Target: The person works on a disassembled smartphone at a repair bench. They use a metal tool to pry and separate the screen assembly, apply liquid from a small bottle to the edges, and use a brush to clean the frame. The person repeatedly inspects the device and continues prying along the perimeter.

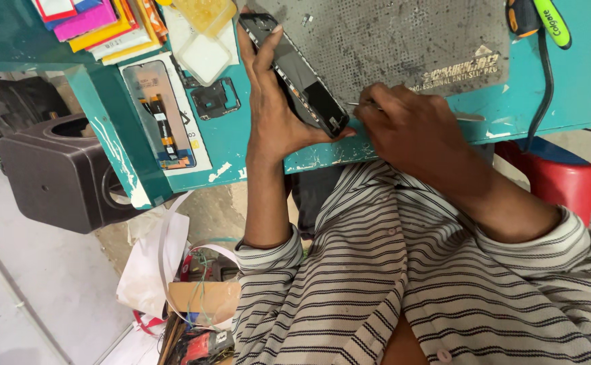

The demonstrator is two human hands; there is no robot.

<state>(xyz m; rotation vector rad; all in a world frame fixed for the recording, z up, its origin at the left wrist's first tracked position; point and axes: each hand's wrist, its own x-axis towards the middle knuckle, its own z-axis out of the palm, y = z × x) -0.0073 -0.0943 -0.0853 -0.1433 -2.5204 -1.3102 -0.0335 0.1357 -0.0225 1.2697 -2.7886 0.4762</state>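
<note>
While tilted on edge, phone (295, 71) in left hand (272, 111) grip; right hand (407, 125) clenched on thin tool (362, 105).

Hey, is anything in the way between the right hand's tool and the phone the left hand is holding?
Nothing visible. The right hand holds a thin metal tool whose tip sits right at the lower corner of the opened phone, which the left hand grips tilted on edge.

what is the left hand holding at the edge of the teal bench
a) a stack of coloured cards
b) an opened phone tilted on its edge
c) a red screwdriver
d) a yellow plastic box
b: the left hand wraps around an opened phone, tilted up on its long edge against the grey mat, while the right hand brings a thin metal tool to its lower corner.
</note>
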